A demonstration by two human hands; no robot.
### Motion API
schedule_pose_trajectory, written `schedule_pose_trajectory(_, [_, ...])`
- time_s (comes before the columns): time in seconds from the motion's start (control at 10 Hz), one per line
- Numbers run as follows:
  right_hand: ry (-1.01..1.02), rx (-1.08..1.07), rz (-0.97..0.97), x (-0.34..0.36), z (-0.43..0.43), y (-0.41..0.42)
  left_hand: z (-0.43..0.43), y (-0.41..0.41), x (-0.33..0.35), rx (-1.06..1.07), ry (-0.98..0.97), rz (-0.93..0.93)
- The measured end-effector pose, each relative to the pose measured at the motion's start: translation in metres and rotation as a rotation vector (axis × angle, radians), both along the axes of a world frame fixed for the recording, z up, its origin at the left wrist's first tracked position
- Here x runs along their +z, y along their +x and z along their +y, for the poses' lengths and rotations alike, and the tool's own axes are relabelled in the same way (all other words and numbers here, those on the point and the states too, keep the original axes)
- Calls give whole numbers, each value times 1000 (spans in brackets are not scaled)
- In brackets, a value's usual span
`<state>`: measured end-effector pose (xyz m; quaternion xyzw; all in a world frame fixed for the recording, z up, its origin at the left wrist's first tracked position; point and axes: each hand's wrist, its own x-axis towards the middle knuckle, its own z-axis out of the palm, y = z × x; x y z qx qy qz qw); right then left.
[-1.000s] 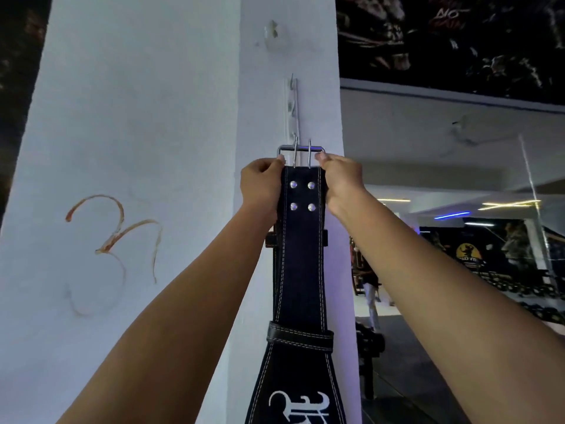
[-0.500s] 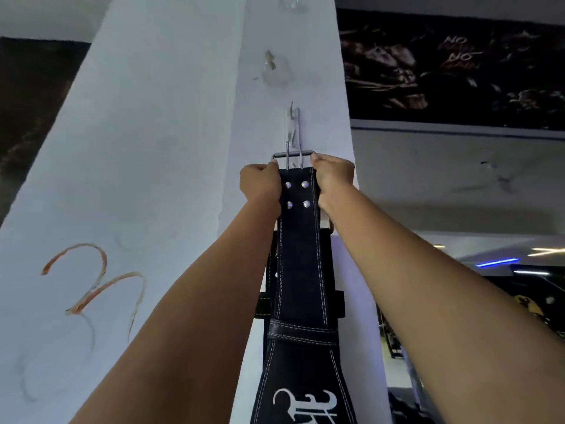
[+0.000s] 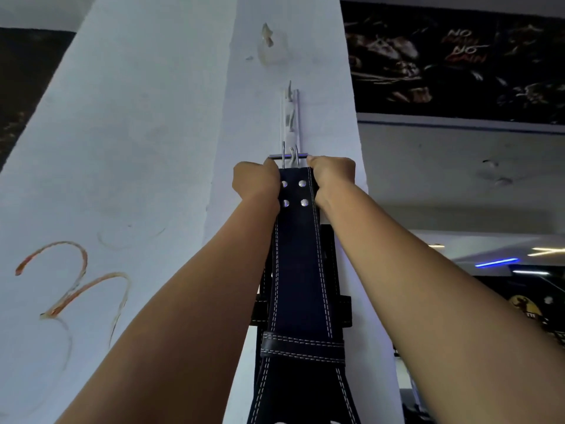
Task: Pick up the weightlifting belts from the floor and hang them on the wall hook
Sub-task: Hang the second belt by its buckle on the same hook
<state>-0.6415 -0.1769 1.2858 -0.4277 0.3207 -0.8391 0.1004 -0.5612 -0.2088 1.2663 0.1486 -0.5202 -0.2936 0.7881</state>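
Since a moment ago: both hands and the belt's upper end sit higher against the white pillar [image 3: 171,123], and the buckle has closed up under the wall hook.

Item, weightlifting belt [image 3: 301,270]: one in front, dark with pale double stitching, hanging flat down the pillar's narrow face and widening at the bottom edge of view. Four metal rivets near its top, in two rows of two. One keeper loop across it lower down. Black edges of something else show behind it at both sides; whether that is a second belt cannot be told.

Item, buckle [image 3: 289,157]: one steel bar with two prongs, at the belt's top, touching the foot of the hook.

Item, wall hook [image 3: 291,117]: one slim metal fitting, upright on the pillar, directly above the buckle.

Item, left hand [image 3: 255,180]: grip curled tight on the belt's left edge beside the rivets.

Item, right hand [image 3: 331,179]: grip likewise clenched on the right edge.

Item, orange scrawl [image 3: 73,286]: one, on the pillar's broad face, lower left.

Item, dark mural [image 3: 452,62]: one, upper right.
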Motion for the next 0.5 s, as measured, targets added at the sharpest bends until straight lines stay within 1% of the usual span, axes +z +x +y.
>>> schedule_pose_trajectory(0.1, [12,-48,11,-3,5,6,5,8,-5,44,-4,-35])
schedule_pose_trajectory(0.2, [39,-78,-9,-8,12,9,14,11,-15,85,-23,-113])
schedule_pose_trajectory(0.3, [58,-79,-32,-25,25,14,26,13,-31,55,-55,-198])
schedule_pose_trajectory(0.4, [95,-81,-55,-51,37,16,38,19,-58,-15,-30,-278])
schedule_pose_trajectory(0.5, [136,-118,-30,-87,61,26,49,31,-93,-71,-16,-336])
